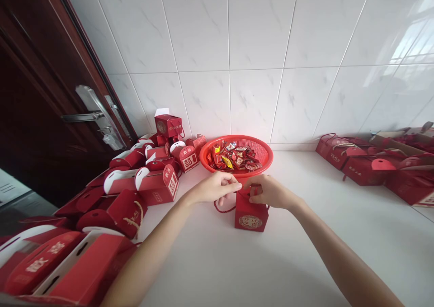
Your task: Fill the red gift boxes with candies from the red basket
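A small red gift box (251, 216) with a gold round emblem stands upright on the white table in front of me. My right hand (269, 191) is curled over its top right side, fingers gripping the upper flap. At the upper left of the box, my left hand (217, 187) is closed in a pinch; whatever lies between thumb and finger is too small to make out. A dark red cord handle (224, 211) loops out from the box's left side, below my left hand. Just behind the box sits a red plastic basket (264, 148) holding many wrapped candies (233, 155).
Many red gift boxes (158, 185) crowd the left side, some with tops open, one box (168, 125) stacked on others. More red boxes (364, 167) stand at the right against the tiled wall (257, 94). A dark wooden door (37, 72) with a metal handle is at left.
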### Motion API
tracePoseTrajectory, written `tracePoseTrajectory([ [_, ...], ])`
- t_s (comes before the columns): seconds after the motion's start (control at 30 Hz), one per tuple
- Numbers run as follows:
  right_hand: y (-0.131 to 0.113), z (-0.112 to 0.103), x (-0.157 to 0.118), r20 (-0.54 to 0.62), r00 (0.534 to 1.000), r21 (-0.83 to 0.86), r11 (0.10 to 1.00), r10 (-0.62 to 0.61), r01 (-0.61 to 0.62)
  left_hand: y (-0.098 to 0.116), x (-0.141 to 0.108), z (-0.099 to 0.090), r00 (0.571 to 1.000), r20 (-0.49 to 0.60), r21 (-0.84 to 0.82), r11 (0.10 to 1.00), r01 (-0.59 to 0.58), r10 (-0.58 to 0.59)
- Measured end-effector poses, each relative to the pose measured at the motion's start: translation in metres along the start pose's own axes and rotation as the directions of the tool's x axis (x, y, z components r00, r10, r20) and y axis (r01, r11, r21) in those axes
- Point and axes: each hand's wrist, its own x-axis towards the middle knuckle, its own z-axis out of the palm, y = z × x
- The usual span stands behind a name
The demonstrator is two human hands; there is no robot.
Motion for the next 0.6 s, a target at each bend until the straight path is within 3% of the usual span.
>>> tracePoseTrajectory([
  [0.1, -0.003, 0.001, 0.000, -0.062, 0.996, -0.107, 0.992, -0.071, 0.064, 0.007, -0.005, -0.005, 0.999, 0.002, -0.142, 0.989, -0.036, 0.036],
  [0.3, 0.000, 0.007, -0.001, -0.010, 0.988, -0.181, 0.972, -0.152, 0.148, 0.009, -0.005, -0.001, 0.991, -0.024, -0.388, 0.912, -0.132, 0.133],
  [0.6, -0.010, 0.001, -0.003, -0.010, 0.996, -0.086, 0.992, -0.094, 0.092, 0.009, -0.008, 0.001, 0.985, -0.032, -0.412, 0.895, -0.169, 0.171],
])
